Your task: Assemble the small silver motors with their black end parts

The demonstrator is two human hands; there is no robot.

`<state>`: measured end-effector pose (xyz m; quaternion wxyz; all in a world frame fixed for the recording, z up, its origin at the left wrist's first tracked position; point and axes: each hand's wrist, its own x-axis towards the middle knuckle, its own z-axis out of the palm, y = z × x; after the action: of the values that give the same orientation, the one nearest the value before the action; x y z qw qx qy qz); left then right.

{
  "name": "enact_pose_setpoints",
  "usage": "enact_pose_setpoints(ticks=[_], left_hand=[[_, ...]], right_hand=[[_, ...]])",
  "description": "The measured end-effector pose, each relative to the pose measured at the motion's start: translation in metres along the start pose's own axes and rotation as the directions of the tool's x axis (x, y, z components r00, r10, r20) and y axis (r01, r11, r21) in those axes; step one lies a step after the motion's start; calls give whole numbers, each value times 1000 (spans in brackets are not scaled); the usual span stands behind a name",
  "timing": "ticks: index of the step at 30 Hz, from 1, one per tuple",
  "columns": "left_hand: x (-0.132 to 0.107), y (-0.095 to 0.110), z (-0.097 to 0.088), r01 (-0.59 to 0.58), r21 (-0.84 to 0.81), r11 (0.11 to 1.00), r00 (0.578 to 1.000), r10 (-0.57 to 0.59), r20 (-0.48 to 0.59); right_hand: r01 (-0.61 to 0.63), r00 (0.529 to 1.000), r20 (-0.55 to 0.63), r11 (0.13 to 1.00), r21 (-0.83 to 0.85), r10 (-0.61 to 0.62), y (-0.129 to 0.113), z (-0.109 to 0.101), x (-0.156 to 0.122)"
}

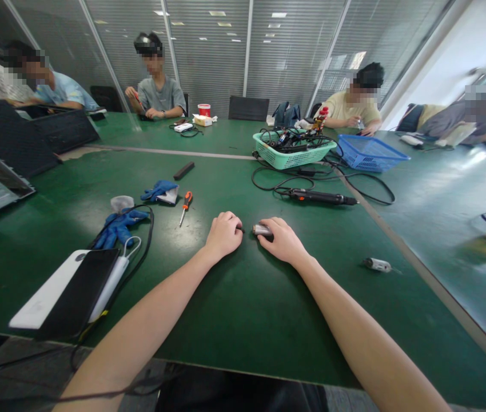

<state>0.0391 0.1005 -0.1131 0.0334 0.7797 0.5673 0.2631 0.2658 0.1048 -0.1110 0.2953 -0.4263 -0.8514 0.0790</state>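
Both my hands rest on the green table (243, 297), close together in the middle. My right hand (281, 239) is closed round a small grey metal cylinder (262, 230), whose end sticks out to the left. My left hand (224, 233) is curled into a fist just left of it; a tiny dark tip shows at its fingers, too small to name. An orange-handled screwdriver (185, 206) lies a little beyond my left hand.
A second small cylinder (377, 264) lies to the right. Blue gloves (118, 226), a phone on a white power bank (74, 292), an electric screwdriver (318, 197) with cable, a green basket (292, 157) and a blue basket (369, 153) surround me. Other people sit along the far edge.
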Motion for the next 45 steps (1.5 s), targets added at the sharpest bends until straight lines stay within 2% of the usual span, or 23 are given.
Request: enact_pose_setpoints(ticks=[6,13,21,27,32,35,39,45], left_hand=[[0,-5,-2,-13,-16,1000,1000,14,6],[-4,-14,-10,-89,-28,996,995,90,45],[-4,-4,-12,-124,11,992,991,123,48],[-1,-4,-11,-109,19,994,994,108,34],[0,-8,-10,-97,4,995,994,97,40],[1,-9,-11,-94,7,996,995,94,38],[2,-11,-9,-97,8,995,995,97,33],[1,-11,-9,-91,11,996,994,91,53]], right_hand=[[-7,1000,-8,1000,13,7,1,1,-1],[-3,1000,-5,1000,-2,3,-1,0,-2],[85,996,-18,995,-53,-86,-10,-2,4],[198,979,72,970,-142,-189,-21,-4,17],[235,966,150,957,-169,-211,-25,2,36],[220,963,194,964,-149,-189,-23,8,45],[176,971,185,977,-124,-152,-19,14,48],[184,973,162,973,-136,-162,-6,9,40]])
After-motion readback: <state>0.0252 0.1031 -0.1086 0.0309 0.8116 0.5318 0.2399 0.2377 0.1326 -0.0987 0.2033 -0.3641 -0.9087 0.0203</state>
